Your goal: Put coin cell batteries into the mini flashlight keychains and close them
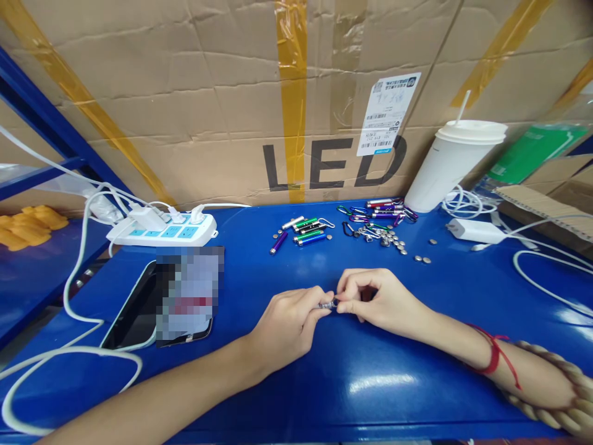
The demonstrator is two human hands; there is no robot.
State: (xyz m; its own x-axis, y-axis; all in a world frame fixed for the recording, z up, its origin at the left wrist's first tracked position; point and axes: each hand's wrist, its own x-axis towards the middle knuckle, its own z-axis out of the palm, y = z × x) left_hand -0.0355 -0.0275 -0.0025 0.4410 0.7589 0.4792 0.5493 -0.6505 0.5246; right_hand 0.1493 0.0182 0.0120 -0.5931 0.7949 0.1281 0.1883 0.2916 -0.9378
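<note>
Low over the blue table, my left hand (pixel 296 318) pinches a small silver cylinder (pixel 327 305), which looks like part of a mini flashlight. The fingertips of my right hand (pixel 370 296) are pressed together at the cylinder's dark right end; what they grip is too small and covered to make out. Beyond my hands lie several mini flashlights (pixel 311 238) in green, black, blue, purple and silver. To their right are a heap of button cells (pixel 396 241) and a pile of coloured flashlights with carabiner clips (pixel 382 210).
A white power strip (pixel 169 230) with plugs and two phones, one black (pixel 132 309) and one blurred out (pixel 189 296), lie left. At the right stand a white cup with straw (pixel 451 164) and a white charger (pixel 476 230) with cables. A large cardboard box (pixel 208 123) walls the back.
</note>
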